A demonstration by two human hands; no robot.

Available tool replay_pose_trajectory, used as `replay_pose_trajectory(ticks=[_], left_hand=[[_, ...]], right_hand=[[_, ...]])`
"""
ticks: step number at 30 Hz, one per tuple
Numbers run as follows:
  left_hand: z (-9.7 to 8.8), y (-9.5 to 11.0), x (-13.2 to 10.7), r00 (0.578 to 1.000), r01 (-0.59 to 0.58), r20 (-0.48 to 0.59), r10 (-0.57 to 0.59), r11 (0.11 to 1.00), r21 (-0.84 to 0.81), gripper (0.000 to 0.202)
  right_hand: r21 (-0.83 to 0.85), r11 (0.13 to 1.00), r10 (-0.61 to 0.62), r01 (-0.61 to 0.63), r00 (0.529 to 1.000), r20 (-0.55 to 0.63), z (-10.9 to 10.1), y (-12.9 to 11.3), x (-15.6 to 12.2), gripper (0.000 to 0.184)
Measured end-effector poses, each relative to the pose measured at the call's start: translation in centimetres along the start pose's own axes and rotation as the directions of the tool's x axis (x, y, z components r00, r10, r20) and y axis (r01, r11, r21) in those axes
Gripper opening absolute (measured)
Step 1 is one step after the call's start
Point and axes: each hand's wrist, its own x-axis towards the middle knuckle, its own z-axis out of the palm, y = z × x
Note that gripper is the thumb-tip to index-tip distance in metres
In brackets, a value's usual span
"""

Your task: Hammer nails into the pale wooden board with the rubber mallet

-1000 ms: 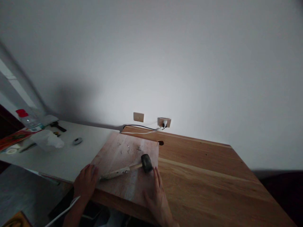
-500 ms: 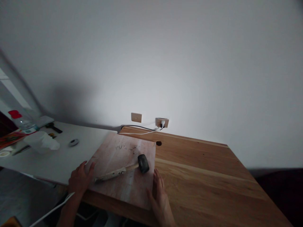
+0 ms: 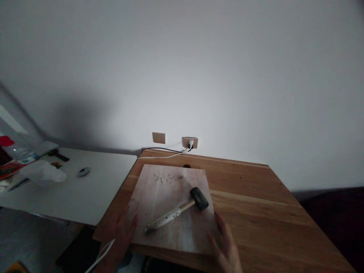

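A pale wooden board [image 3: 167, 201] lies on a brown wooden table [image 3: 256, 212]. A mallet [image 3: 182, 207] with a black head and a light handle rests across the board. Several small nails [image 3: 168, 177] lie near the board's far edge. My left hand [image 3: 121, 231] is at the board's left near edge, its fingers against the side. At the board's right near corner my right hand [image 3: 224, 242] has its fingers on the edge. Both hands hold the board between them.
A white table [image 3: 85, 193] adjoins on the left, with a clear plastic bag [image 3: 42, 172], a small round ring [image 3: 83, 171] and a red-capped bottle [image 3: 10, 147]. Behind the wooden table, a wall socket [image 3: 189, 142] has a white cable [image 3: 159, 156] plugged in.
The board, with the mallet on it, has shifted right off the white table onto the wooden one and turned. Both hands moved with it. The view also turned right.
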Motion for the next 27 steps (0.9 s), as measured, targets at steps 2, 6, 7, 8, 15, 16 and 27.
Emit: replay_pose_trajectory(ticks=[2, 6, 7, 8, 15, 16, 27], left_hand=[[0.5, 2.0, -0.9, 0.994, -0.104, 0.026, 0.106, 0.993, -0.063, 0.038], [1.4, 6.2, -1.7, 0.981, -0.185, 0.029, 0.19, 0.974, -0.132, 0.038], [1.6, 7.1, -1.7, 0.98, -0.194, 0.027, 0.199, 0.971, -0.137, 0.039], [1.8, 8.0, -1.7, 0.976, -0.208, 0.033, 0.215, 0.967, -0.146, 0.039], [1.9, 10.5, -0.7, 0.973, -0.177, 0.116, 0.202, 0.965, -0.196, 0.034], [1.8, 10.4, -0.5, 0.974, -0.154, 0.131, 0.183, 0.966, -0.207, 0.033], [2.8, 11.5, 0.7, 0.971, -0.079, 0.178, 0.157, 0.921, -0.382, 0.036]], right_hand=[[-0.022, 0.998, 0.049, -0.051, 0.997, -0.061, -2.3, 1.6, -0.2, 0.066], [-0.105, 0.991, 0.062, -0.082, 0.982, -0.179, -7.1, 4.1, -0.2, 0.067], [-0.121, 0.988, 0.068, -0.093, 0.978, -0.199, -8.2, 4.5, -0.1, 0.067], [-0.13, 0.986, 0.076, -0.104, 0.976, -0.204, -9.2, 4.7, -0.1, 0.067], [-0.036, 0.988, 0.139, -0.152, 0.961, -0.237, -12.3, 5.3, 0.0, 0.064], [-0.064, 0.987, 0.131, -0.149, 0.965, -0.226, -12.4, 5.4, -0.1, 0.063], [-0.382, 0.923, -0.102, -0.055, 0.921, -0.377, -10.4, 0.8, 0.2, 0.054]])
